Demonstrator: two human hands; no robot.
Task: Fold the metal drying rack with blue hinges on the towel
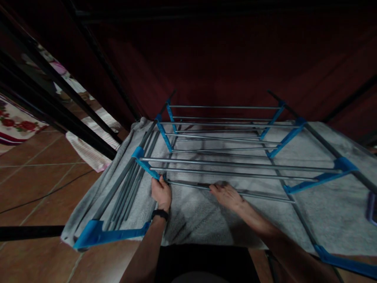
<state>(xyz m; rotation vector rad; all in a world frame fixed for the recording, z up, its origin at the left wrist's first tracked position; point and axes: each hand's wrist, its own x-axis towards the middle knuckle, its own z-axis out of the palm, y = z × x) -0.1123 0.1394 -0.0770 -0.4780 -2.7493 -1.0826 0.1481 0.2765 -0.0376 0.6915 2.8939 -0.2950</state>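
Note:
A rack of grey metal tubes joined by blue plastic brackets lies on its side on a grey blanket (194, 220). My right hand (228, 195) is closed on the lowest nearby metal tube (265, 196), around the middle of its length. At that tube's left end, my left hand (161, 193), with a dark band on the wrist, is closed at the lower end of a blue bracket (147, 166). Its fingertips are partly hidden there. The tube's right end meets the lower side bar, close to another blue bracket (303, 186).
Several loose grey tubes (126, 196) lie on the blanket inside the rack's left side. Blue end brackets (97, 235) stick out at the front. Dark metal bars (50, 106) stand at left above a tiled floor (38, 177). A dark red curtain (218, 59) hangs behind.

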